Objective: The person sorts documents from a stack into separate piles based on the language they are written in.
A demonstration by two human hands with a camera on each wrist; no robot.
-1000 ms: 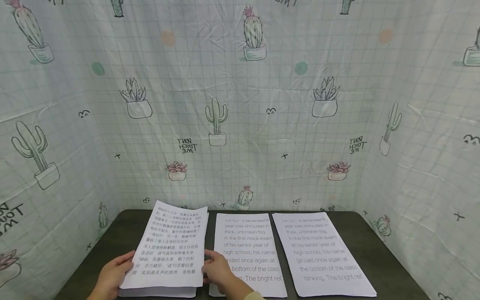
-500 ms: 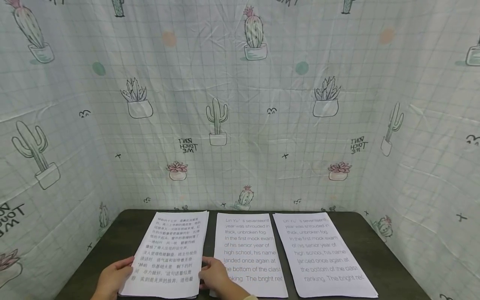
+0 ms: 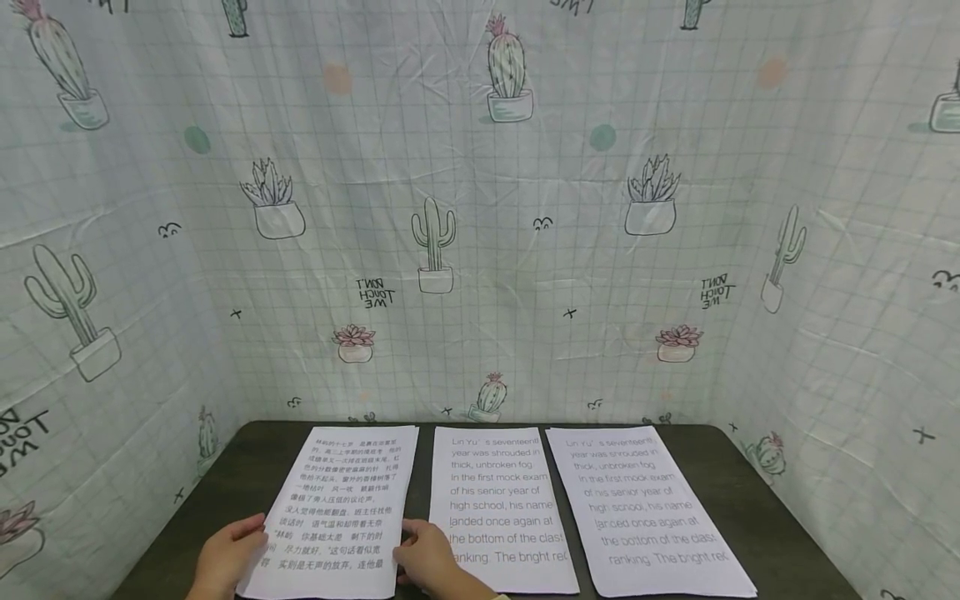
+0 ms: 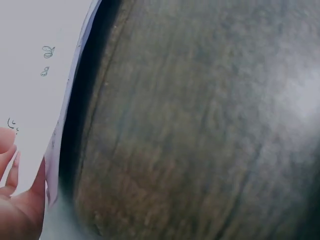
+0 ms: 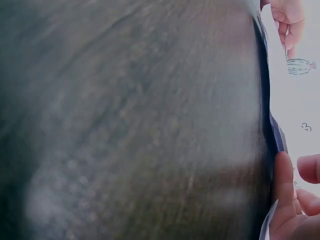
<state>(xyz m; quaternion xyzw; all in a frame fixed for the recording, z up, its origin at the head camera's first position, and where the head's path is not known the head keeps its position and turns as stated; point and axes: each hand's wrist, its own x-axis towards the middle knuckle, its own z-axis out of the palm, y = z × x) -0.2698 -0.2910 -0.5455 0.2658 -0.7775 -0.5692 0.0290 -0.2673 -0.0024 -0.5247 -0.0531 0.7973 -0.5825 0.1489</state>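
A stack of white paper (image 3: pixel 337 500) printed with Chinese text lies at the left of the dark table. My left hand (image 3: pixel 229 557) holds its left edge near the front, and my right hand (image 3: pixel 432 560) holds its right edge opposite. In the left wrist view, fingers (image 4: pixel 31 210) sit at the paper edge (image 4: pixel 67 95). The right wrist view has one finger (image 5: pixel 284 187) straight along the stack's side, with the thumb (image 5: pixel 309 169) apart from it. Parts of both hands' fingers are hidden by the paper and the frame edges.
In the middle lies a stack of sheets (image 3: pixel 495 500) with English text, and farther right another English-text stack (image 3: pixel 637 508), slightly angled. The dark table (image 3: pixel 757 500) ends at a cactus-patterned cloth (image 3: pixel 480 250) hanging behind and on both sides.
The raised sheets of the Chinese-text stack have come down flat, and their front edge now lies nearer to me. My right hand has moved slightly left and down with the edge.
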